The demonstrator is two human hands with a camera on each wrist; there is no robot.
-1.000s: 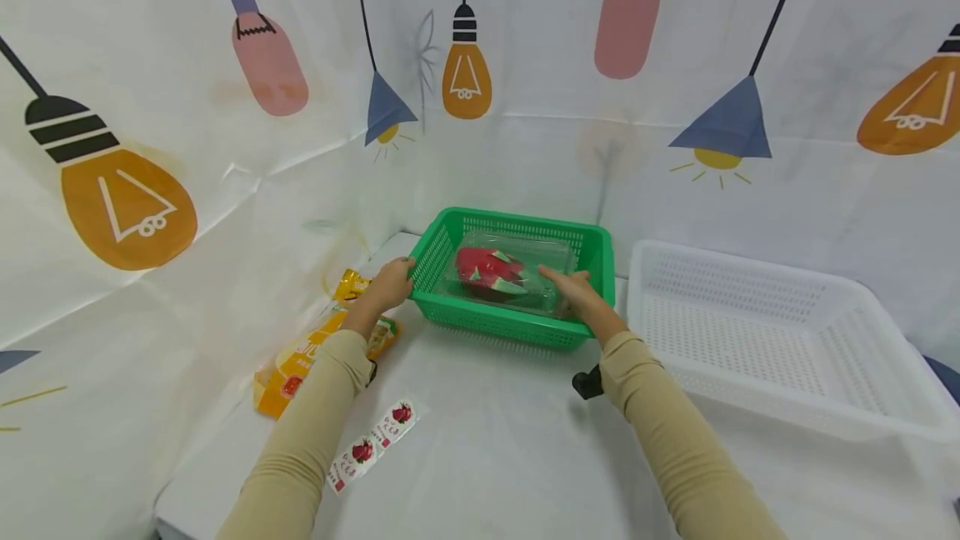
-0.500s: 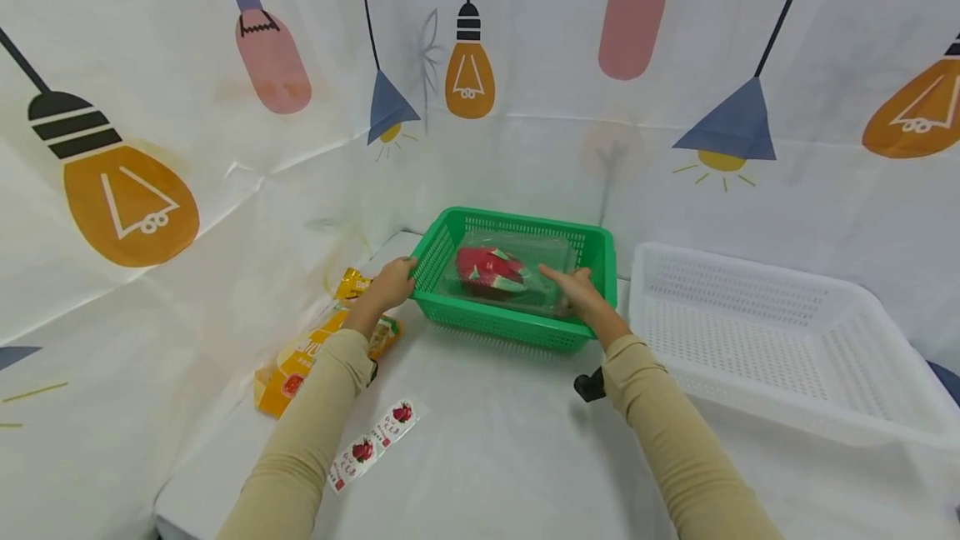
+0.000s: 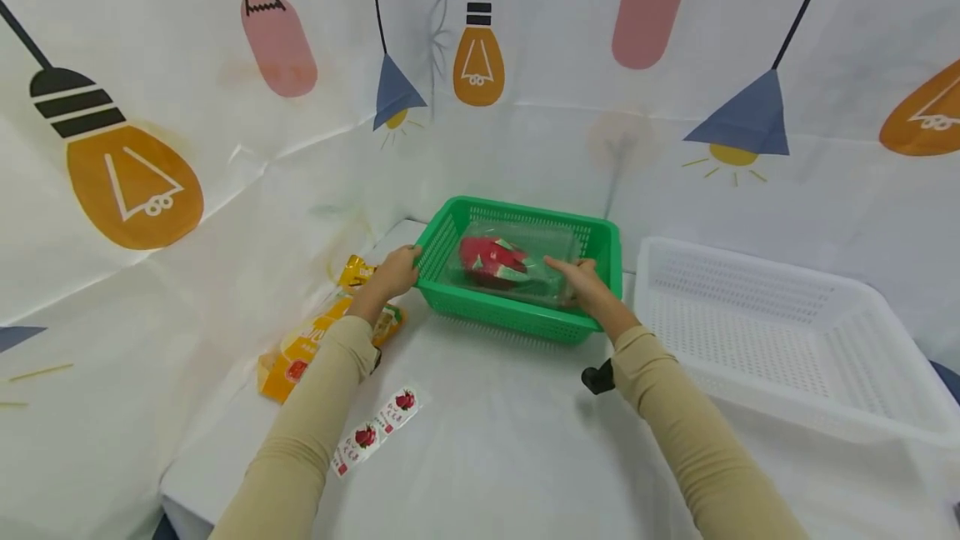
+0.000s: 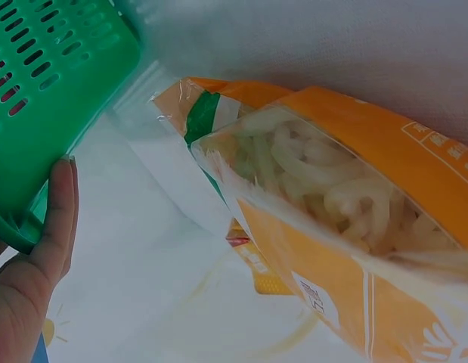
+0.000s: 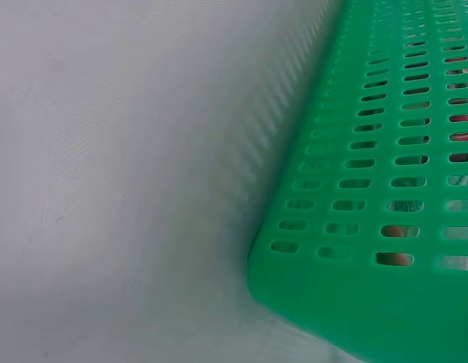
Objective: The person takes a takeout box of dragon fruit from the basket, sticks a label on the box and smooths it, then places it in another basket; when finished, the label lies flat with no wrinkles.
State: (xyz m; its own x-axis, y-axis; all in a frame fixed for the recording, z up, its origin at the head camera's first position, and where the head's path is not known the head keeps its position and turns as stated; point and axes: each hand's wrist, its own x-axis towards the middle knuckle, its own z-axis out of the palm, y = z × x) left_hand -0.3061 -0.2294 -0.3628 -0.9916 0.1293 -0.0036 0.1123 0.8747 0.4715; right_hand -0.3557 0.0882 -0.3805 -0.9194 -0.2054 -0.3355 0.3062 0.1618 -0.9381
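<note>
A green slotted plastic basket stands on the white table near the back wall. Inside it lies a clear plastic clamshell box with a red dragon fruit showing through the lid. My left hand grips the basket's left rim; the left wrist view shows straight-looking fingers along the outside of the wall. My right hand reaches over the basket's right front side and holds the right end of the box, thumb over the lid. Its other fingers are partly hidden; skin shows through the slots in the right wrist view.
A white slotted basket stands to the right. Orange food bags lie at the left by the wall, beside my left forearm. Strawberry-like red fruit stickers lie on the table in front. A patterned white sheet hangs behind.
The head view has tilted down and shifted slightly left. Both hands, the basket and the box stay in nearly the same places relative to each other.
</note>
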